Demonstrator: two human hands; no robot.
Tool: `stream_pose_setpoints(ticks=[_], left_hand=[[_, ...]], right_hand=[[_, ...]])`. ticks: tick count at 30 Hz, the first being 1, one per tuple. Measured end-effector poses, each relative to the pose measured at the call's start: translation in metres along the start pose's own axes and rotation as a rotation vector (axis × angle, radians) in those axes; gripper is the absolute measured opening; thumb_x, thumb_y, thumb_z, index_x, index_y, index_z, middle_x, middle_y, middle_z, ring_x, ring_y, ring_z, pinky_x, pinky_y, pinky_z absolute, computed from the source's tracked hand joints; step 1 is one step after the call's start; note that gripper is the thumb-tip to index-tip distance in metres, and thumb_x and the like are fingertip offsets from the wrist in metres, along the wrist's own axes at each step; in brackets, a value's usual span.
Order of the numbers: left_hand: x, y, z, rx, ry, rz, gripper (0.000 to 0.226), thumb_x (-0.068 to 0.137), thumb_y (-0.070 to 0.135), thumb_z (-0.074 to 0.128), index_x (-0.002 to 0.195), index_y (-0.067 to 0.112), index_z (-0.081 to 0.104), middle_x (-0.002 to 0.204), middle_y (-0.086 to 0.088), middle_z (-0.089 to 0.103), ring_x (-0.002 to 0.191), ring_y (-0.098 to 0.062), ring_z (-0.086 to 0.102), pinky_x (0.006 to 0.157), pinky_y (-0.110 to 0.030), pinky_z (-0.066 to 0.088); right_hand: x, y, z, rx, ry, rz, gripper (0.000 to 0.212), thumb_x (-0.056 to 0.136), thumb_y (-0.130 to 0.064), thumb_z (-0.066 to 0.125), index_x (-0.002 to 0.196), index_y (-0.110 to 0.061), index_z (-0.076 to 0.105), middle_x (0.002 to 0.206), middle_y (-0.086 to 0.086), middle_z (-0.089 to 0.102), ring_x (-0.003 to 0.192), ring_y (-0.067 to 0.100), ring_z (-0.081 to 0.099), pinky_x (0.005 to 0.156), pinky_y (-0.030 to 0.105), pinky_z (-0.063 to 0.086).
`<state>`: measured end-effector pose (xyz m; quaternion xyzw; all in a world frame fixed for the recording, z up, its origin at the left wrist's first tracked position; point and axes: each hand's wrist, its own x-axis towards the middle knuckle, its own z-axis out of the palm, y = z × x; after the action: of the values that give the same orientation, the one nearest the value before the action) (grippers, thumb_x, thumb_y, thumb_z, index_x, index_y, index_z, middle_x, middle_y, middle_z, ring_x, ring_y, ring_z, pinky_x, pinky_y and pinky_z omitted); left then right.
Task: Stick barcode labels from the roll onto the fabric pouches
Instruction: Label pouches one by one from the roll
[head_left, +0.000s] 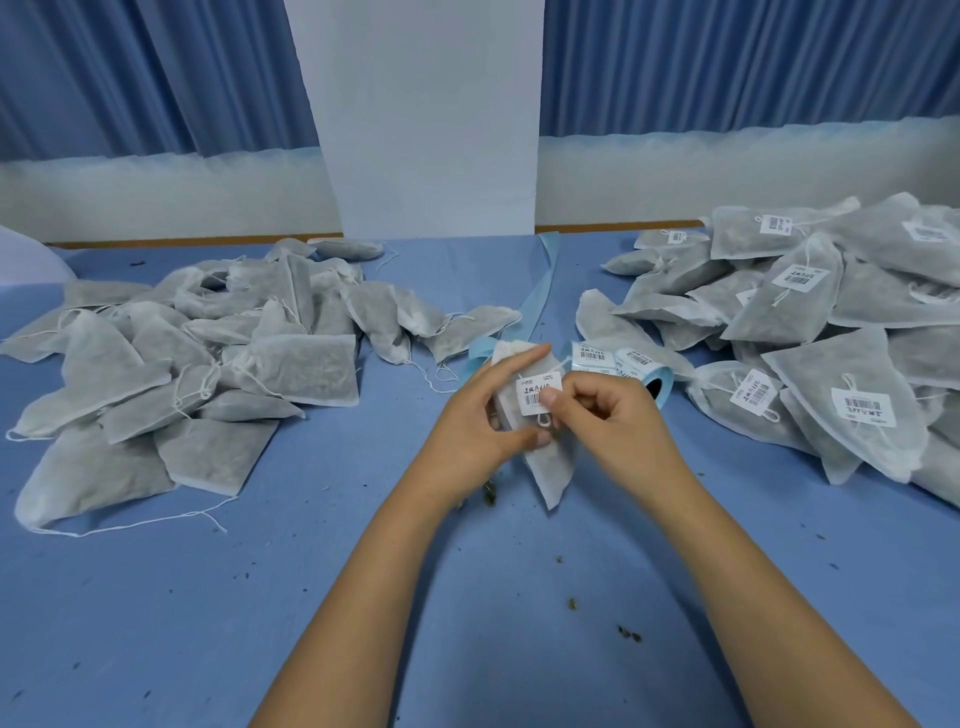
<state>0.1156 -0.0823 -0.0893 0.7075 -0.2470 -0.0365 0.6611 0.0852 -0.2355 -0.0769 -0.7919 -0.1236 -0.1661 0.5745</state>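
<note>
Head view, left hand (485, 415) gripping pouch (550, 467) between thumb and fingers (524, 359), right hand (610, 415) fingers curled, thumb pinching label (535, 388)

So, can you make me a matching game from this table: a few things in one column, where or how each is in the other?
Things: 1 left heap of pouches; 2 right heap of pouches; 3 label roll; 4 held pouch.
States: A on the table beyond the right hand; B barcode labels showing; C in the left hand, right thumb on its label; D no labels showing.
Pairs: 1-D, 2-B, 3-A, 4-C.
</note>
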Motion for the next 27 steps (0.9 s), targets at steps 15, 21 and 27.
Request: stream_pose_setpoints(ticks=[15,21,27], left_hand=[[-0.001,0.006,0.0,-0.032,0.129,0.097,0.031,0.088,0.0,0.065,0.113,0.017,0.071,0.12,0.006,0.069,0.117,-0.007,0.06,0.097,-0.024,0.047],[-0.001,0.005,0.005,-0.003,0.214,0.126,0.037,0.085,-0.009,0.064,0.109,0.018,0.071,0.117,0.007,0.07,0.108,-0.009,0.064,0.093,-0.025,0.049],[-0.001,0.006,0.008,-0.055,0.273,0.13,0.058,0.084,-0.015,0.059,0.12,0.03,0.063,0.119,0.01,0.069,0.11,-0.012,0.064,0.089,-0.028,0.054]], right_hand=[[0.001,0.011,-0.001,-0.136,-0.021,0.095,0.042,0.087,-0.031,0.067,0.06,0.0,0.057,0.05,0.011,0.041,0.049,0.011,0.03,0.053,0.029,0.027],[0.003,0.01,-0.002,-0.318,0.048,0.2,0.043,0.076,-0.06,0.065,0.047,-0.028,0.065,0.042,-0.005,0.053,0.045,0.013,0.039,0.055,0.03,0.036],[0.002,0.011,-0.004,-0.483,0.18,0.219,0.055,0.068,-0.069,0.062,0.053,-0.016,0.065,0.045,0.0,0.053,0.043,0.009,0.04,0.052,0.032,0.04]])
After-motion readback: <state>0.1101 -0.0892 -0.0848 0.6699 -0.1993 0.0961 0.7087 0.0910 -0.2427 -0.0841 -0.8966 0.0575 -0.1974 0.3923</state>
